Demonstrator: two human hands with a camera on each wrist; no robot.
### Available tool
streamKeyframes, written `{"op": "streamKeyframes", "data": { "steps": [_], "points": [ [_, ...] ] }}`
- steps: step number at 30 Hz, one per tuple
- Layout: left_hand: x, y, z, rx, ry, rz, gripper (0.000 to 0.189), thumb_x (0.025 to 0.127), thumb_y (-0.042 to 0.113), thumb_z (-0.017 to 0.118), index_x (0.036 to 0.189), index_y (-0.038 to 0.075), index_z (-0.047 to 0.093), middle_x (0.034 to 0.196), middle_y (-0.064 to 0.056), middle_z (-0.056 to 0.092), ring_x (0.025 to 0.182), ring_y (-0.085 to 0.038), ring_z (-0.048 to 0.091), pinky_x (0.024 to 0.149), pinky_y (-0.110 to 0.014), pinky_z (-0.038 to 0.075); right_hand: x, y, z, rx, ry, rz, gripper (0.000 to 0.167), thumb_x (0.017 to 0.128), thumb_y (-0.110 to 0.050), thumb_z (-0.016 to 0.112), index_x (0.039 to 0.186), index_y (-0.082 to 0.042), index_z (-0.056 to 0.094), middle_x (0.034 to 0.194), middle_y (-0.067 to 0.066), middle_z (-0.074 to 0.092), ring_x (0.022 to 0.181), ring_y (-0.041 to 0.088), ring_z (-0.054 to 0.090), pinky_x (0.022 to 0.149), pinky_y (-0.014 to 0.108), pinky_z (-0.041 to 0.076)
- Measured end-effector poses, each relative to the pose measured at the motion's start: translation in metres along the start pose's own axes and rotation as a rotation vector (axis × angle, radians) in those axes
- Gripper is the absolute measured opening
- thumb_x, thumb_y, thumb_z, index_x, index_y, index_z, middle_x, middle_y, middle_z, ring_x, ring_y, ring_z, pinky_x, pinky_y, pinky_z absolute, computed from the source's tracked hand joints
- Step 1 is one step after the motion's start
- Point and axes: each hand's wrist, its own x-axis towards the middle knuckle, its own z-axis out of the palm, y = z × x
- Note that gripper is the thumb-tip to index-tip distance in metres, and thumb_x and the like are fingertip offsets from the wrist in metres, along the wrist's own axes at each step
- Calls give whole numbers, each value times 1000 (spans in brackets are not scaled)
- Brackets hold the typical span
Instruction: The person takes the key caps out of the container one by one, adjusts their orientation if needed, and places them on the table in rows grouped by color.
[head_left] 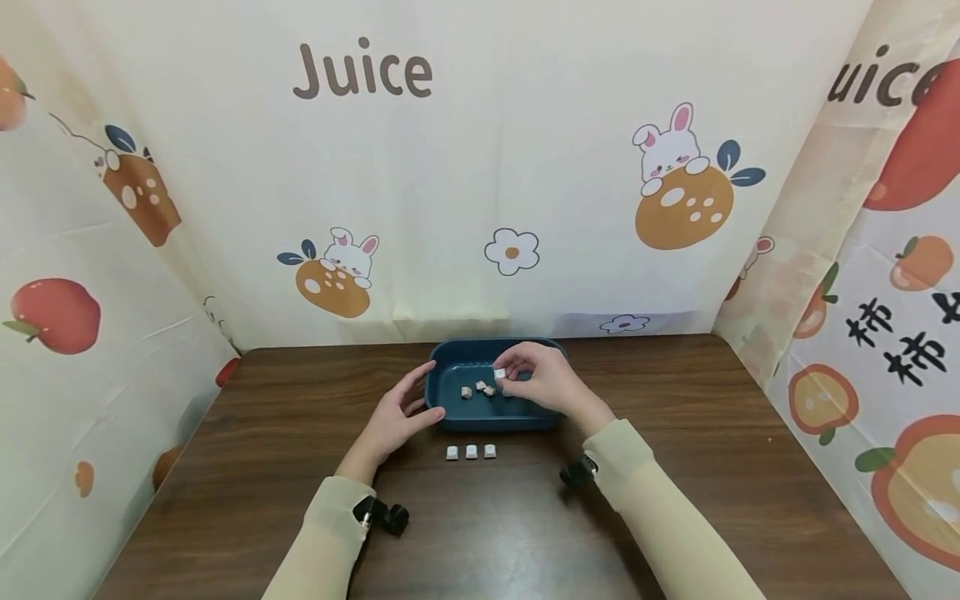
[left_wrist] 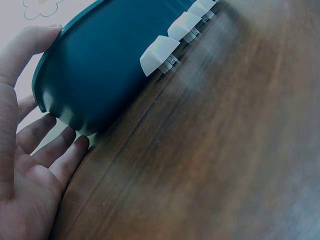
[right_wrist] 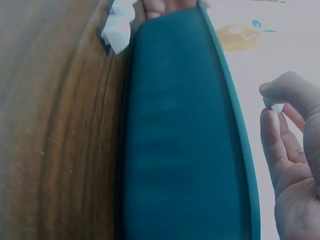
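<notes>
White keycap (head_left: 500,374), small and blocky, is pinched between the thumb and fingers of the right hand (head_left: 542,379) just right of the frame's centre in the head view, over the blue-green tray (head_left: 495,424). The tray is rectangular with rounded corners and a raised rim. At its left end is the left hand (head_left: 401,410), thumb and fingers spread apart, tips at the rim. At least three small beige-and-brown pieces (head_left: 466,392) lie inside; the right hand hides part of the floor. Three white caps (head_left: 471,452) stand spaced in a row below the tray's lower edge. The brown table (head_left: 300,408) runs out to left and right of the tray and widens toward the bottom; its far edge meets a printed curtain (head_left: 450,167).

In the left wrist view, the thumb is on the rim at upper left and the other fingers, slightly parted, reach the end wall. Three caps line the top, slanted, with translucent undersides; wood fills the lower right.

In the right wrist view, the pinched keycap is at right, beyond the rim. The tray's long wall runs down the middle, wood lies at left, and at least two blurred caps show at upper left.
</notes>
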Motion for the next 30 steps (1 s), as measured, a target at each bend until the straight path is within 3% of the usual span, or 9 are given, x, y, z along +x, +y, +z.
{"op": "streamKeyframes", "data": {
  "steps": [3, 6, 14, 20, 30],
  "points": [
    [0, 1, 0, 3, -1, -4, 76, 102, 12, 79, 168, 20, 43, 175, -10, 36, 155, -44, 44, 121, -58, 44, -10, -6, 0, 53, 23, -37, 22, 92, -2, 87, 112, -11, 80, 107, 0, 74, 90, 14, 72, 85, 52, 66],
    [0, 3, 1, 6, 0, -8, 76, 102, 10, 79, 168, 20, 43, 175, -10, 36, 156, -44, 43, 121, -60, 43, -20, -12, 4, 49, 48, -95, 23, 92, -1, 87, 111, -11, 80, 106, -2, 73, 89, 14, 71, 80, 53, 66],
    [0, 0, -1, 12, 0, 0, 77, 102, 18, 80, 169, 16, 42, 175, -11, 37, 156, -45, 43, 121, -59, 43, -50, -28, 22, 0, 72, -226, 25, 92, -7, 89, 113, -16, 78, 105, -6, 72, 88, 11, 67, 75, 32, 63],
    [-1, 3, 0, 21, 13, -6, 78, 101, 16, 81, 168, 19, 43, 175, -10, 37, 155, -44, 44, 120, -61, 43, -68, -33, 35, 21, 71, -294, 28, 93, -5, 87, 116, -17, 77, 108, -3, 72, 86, 15, 66, 69, 32, 61],
    [-1, 3, 1, 20, 10, -12, 78, 101, 15, 81, 169, 19, 42, 175, -10, 37, 155, -45, 44, 120, -60, 43, -85, -34, 43, 26, 39, -284, 26, 94, -5, 87, 116, -16, 79, 108, -3, 72, 86, 15, 68, 67, 28, 62]
  ]
}}
